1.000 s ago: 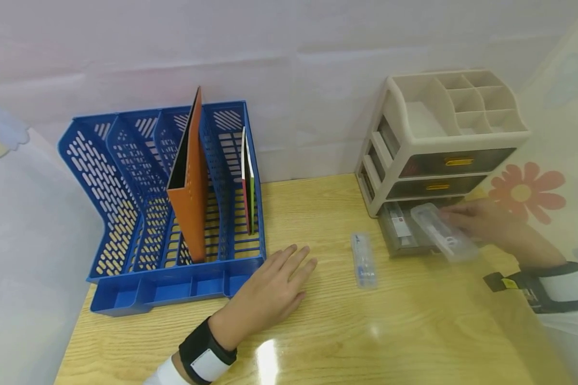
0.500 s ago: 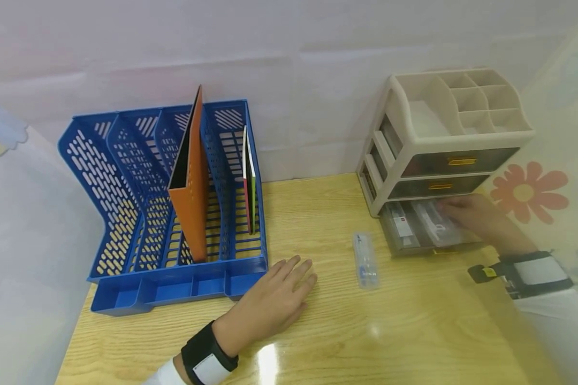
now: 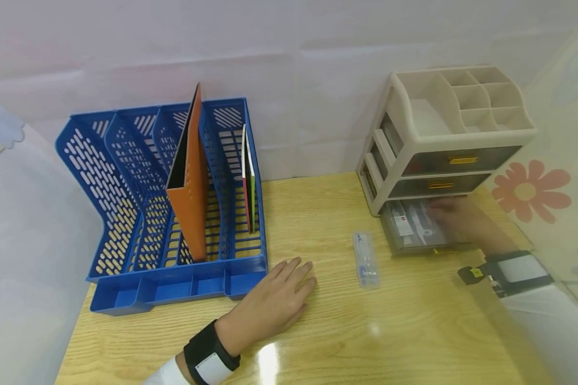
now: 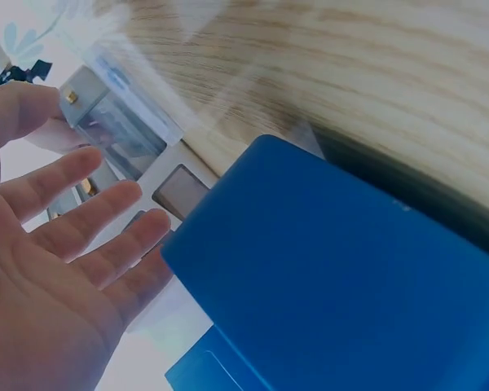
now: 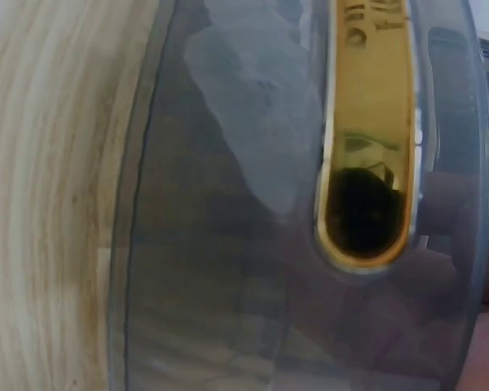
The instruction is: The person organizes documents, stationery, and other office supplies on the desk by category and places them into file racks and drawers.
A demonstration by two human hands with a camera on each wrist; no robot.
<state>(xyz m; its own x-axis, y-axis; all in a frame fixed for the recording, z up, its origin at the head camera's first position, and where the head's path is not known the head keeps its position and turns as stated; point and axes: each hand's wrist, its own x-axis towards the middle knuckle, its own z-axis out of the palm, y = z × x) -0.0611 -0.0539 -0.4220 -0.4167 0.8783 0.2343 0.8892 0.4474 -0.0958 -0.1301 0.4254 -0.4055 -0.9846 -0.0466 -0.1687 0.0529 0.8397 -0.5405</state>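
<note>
one clear pen case (image 3: 421, 224) already down inside the open bottom drawer (image 3: 416, 232) under a loosely spread right hand (image 3: 455, 219), second pen case (image 3: 365, 260) left on the table (image 3: 414, 331), left hand (image 3: 274, 299) flat, empty.

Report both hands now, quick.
Left hand: open, flat on the table.
Right hand: in the bottom drawer; grip cannot be told.

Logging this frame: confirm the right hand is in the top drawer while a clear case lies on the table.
Wrong drawer. The head view shows the right hand in the open bottom drawer; the clear case does lie on the table.
</note>
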